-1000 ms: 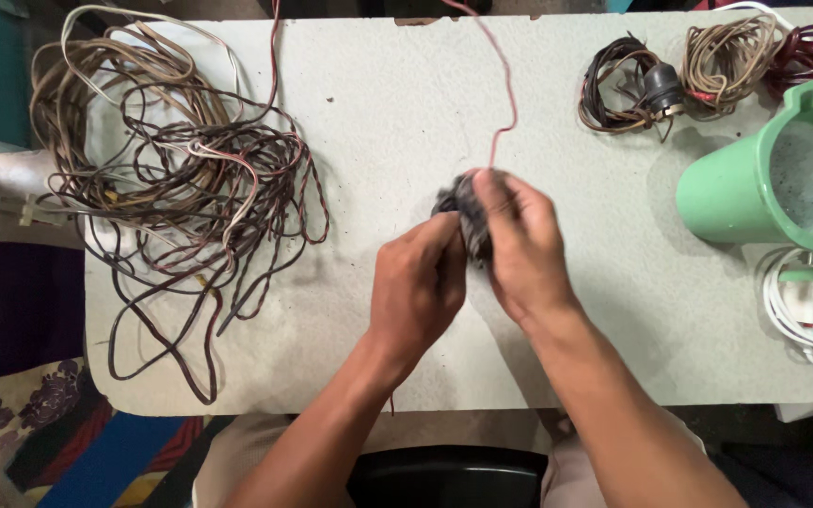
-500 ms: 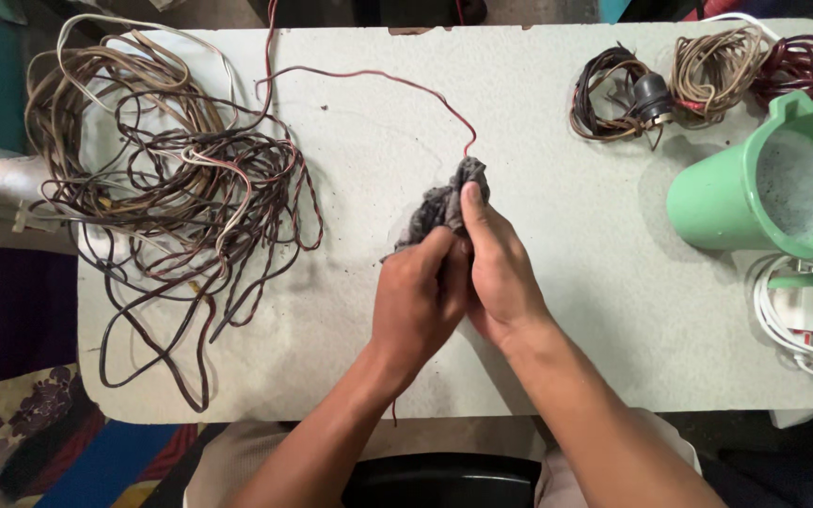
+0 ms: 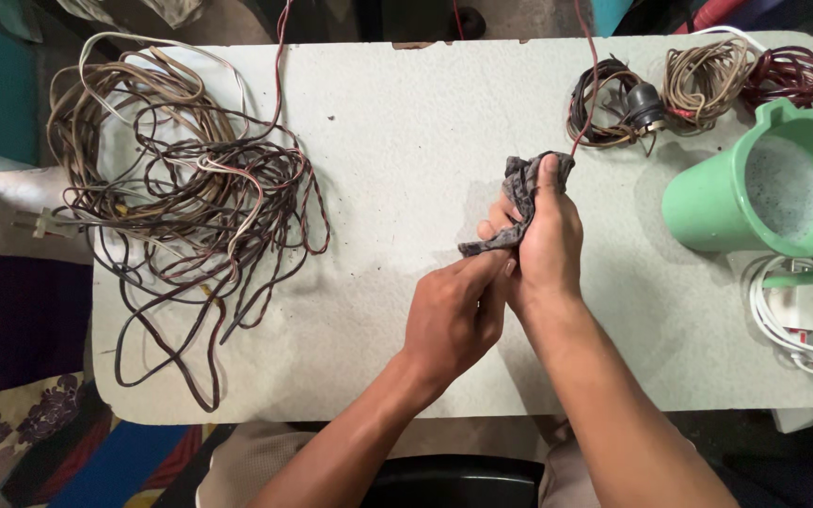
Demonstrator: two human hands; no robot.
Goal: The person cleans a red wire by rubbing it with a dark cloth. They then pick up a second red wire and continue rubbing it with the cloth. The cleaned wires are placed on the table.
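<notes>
Gripped in the right hand (image 3: 546, 246), a dark rag (image 3: 519, 193) is clenched around a thin red wire (image 3: 593, 80), whose long axis runs away from the rag toward the table's (image 3: 406, 122) far edge. Just nearer than the rag, the left hand's (image 3: 452, 315) fingers (image 3: 491, 268) are pinched shut at its lower end.

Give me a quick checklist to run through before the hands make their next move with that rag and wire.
1. Rag gripped: ok. The right hand is closed around the dark rag.
2. Wire in the rag: ok. The red wire enters the rag's top end by the right fingertips.
3. Left hand on the wire: cannot tell. It sits just below the rag, fingers pinched, but the wire there is hidden.
4. Wire's path across the table: not ok. It passes over a dark coil.
5. Green jug out of the way: ok. It stands to the right, apart from both hands.
</notes>
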